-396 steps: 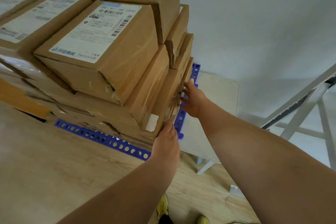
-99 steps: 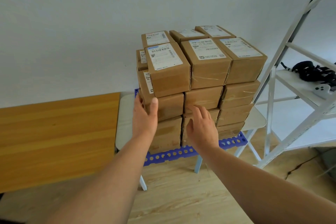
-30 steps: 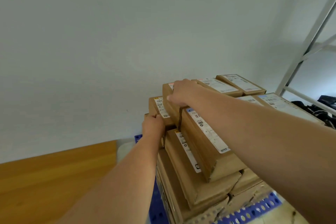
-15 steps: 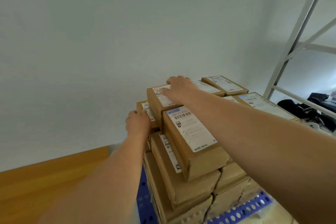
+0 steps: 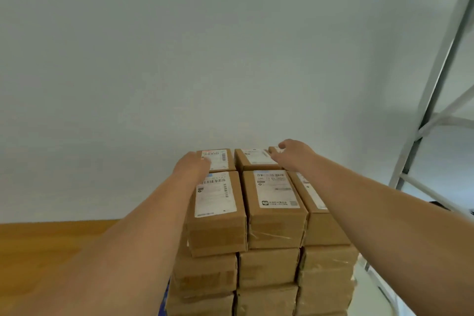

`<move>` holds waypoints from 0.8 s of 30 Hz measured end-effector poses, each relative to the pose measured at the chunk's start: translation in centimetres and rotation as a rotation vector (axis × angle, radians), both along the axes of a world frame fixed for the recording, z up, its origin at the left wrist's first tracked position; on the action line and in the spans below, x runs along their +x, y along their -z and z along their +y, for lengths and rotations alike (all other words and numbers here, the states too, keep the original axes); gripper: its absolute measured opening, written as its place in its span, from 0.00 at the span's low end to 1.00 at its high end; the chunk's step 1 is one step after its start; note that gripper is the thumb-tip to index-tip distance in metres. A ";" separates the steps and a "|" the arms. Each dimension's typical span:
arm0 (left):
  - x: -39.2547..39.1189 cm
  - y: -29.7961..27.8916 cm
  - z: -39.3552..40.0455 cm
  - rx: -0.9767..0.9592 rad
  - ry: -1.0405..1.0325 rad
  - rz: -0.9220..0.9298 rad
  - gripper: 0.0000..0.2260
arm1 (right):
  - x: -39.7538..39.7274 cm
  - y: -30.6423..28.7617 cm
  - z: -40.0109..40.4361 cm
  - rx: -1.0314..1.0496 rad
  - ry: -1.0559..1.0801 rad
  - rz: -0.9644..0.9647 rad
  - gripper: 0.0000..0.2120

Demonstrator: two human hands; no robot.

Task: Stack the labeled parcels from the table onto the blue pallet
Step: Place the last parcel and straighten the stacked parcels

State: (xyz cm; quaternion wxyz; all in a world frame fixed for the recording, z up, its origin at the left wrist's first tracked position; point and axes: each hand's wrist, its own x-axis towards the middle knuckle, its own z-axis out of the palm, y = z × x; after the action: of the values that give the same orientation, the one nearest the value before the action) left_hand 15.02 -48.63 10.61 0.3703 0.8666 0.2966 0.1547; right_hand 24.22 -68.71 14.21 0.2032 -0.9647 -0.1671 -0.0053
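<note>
Brown labeled parcels (image 5: 274,209) stand in a tall stack, three across in the near row, white labels facing up. Both my arms reach over the top layer to the back row. My left hand (image 5: 192,165) rests against the left top edge of the rear left parcel (image 5: 218,160). My right hand (image 5: 295,154) lies with bent fingers on the rear right parcel (image 5: 274,149), beside the rear middle parcel (image 5: 256,158). Whether those fingers grip it is unclear. Only a sliver of the blue pallet (image 5: 162,309) shows at the stack's lower left.
The white wall stands close behind the stack. An orange-brown wooden table (image 5: 38,251) lies to the left. A white metal shelf frame (image 5: 420,131) rises at the right, close to the stack.
The view has swung round to the front of the stack. My right hand moved from the rear left parcel across to the rear right one, and my left hand rose to the top layer.
</note>
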 end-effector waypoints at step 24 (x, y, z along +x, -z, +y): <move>5.2 1.4 -1.1 0.188 -0.184 0.336 0.24 | 6.9 3.2 -4.7 -0.019 0.189 0.161 0.26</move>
State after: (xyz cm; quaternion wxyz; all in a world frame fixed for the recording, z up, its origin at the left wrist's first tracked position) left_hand 20.17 -49.70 9.21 0.2175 0.8802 0.4164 0.0683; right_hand 31.11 -73.43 11.04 0.2054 -0.9754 -0.0585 0.0546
